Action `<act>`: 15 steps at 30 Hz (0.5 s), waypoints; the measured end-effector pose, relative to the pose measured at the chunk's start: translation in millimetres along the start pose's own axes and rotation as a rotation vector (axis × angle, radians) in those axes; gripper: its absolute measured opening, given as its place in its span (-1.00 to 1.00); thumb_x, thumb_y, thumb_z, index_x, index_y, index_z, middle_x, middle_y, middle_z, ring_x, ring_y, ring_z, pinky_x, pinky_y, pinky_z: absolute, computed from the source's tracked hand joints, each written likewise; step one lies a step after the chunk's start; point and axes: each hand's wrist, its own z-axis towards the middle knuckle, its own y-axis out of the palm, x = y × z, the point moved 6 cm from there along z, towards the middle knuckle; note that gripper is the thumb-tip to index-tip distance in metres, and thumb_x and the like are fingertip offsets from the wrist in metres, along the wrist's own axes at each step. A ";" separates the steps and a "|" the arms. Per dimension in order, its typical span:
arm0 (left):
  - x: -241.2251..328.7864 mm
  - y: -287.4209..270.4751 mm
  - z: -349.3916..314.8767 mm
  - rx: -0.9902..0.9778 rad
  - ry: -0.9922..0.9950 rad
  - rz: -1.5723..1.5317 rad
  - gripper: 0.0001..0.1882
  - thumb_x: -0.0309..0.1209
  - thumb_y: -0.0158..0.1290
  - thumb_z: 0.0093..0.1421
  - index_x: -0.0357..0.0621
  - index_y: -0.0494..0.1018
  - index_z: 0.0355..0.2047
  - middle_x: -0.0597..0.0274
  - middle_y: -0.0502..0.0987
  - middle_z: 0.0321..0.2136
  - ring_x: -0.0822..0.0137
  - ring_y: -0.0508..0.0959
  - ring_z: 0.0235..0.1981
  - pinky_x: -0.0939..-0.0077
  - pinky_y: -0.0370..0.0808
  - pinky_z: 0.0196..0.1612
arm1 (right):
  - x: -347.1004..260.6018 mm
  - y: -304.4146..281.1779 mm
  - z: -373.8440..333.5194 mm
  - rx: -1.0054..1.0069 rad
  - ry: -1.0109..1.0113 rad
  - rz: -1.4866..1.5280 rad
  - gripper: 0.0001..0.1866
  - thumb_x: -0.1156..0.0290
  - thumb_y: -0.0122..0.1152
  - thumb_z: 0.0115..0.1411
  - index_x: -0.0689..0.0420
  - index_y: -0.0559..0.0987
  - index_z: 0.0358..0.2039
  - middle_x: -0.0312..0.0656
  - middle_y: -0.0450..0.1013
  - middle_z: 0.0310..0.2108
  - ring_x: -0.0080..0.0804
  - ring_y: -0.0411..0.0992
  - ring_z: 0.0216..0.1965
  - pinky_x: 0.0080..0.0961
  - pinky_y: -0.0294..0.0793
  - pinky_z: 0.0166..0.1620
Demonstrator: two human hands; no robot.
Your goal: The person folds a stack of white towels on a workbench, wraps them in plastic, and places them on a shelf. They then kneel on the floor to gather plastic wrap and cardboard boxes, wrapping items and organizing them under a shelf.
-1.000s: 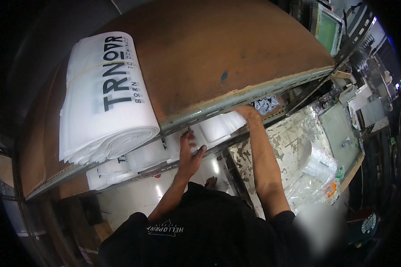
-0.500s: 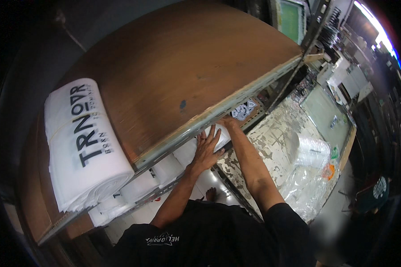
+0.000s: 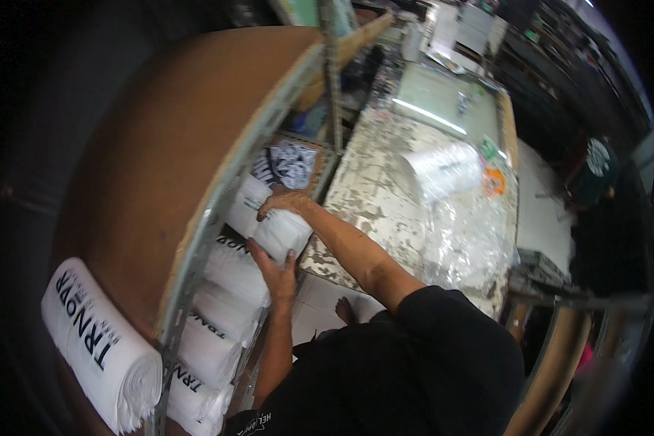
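Note:
On the lower shelf, a folded white bundle (image 3: 283, 234) of thin sheets lies at the far end of a row. My right hand (image 3: 287, 203) is curled over its far side, fingers bent down onto it. From the near side, my left hand (image 3: 275, 275) cups the same bundle, thumb and fingers spread around its edge. Nearer to me along that shelf lie several similar white bundles (image 3: 214, 341) with black print. A further white printed bundle (image 3: 102, 345) sits on the brown upper board (image 3: 167, 138), apart from both hands.
The board's metal edge (image 3: 221, 182) runs just left of my hands, beside an upright post (image 3: 332, 80). To the right stands a worn, paint-flaked table (image 3: 370, 189) with a clear-wrapped white roll (image 3: 443, 171), crumpled clear plastic (image 3: 461, 247) and a framed pane (image 3: 447, 102).
The view has swung right and come closer to the lower shelf. My hands have shifted their hold, and the white bundle between them now shows more fully.

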 end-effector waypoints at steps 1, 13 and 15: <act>9.6 3.7 -0.1 -0.045 -0.018 -0.156 -0.01 -0.24 0.14 0.19 -0.39 -0.26 0.38 -0.29 -0.22 0.39 -0.13 -0.15 0.42 0.07 -0.22 0.41 | 12.2 -5.2 -9.7 0.046 -0.003 0.091 -0.05 0.18 0.53 -0.31 0.29 0.37 0.13 -0.01 0.46 -0.02 -0.21 0.41 0.04 -0.34 0.40 0.09; 92.9 106.6 -76.8 -0.270 0.727 -0.331 -0.50 -0.26 0.11 0.18 -0.30 0.24 0.00 -0.10 0.30 -0.06 0.14 0.34 -0.11 0.24 0.36 -0.06 | 199.5 -86.2 -403.5 0.890 -0.263 1.082 -0.40 0.48 0.19 -0.12 0.34 0.38 0.01 -0.16 0.47 -0.35 -0.43 0.49 -0.40 -0.51 0.55 -0.35; 104.5 156.3 -92.0 -0.538 0.767 -0.235 -0.43 -0.28 0.20 0.06 -0.30 0.28 0.01 -0.18 0.32 0.01 -0.05 0.38 -0.02 0.13 0.33 0.04 | 226.1 -66.5 -497.5 1.154 -0.141 1.135 -0.45 0.40 0.19 -0.11 0.32 0.41 -0.05 -0.16 0.48 -0.37 -0.40 0.49 -0.41 -0.50 0.55 -0.35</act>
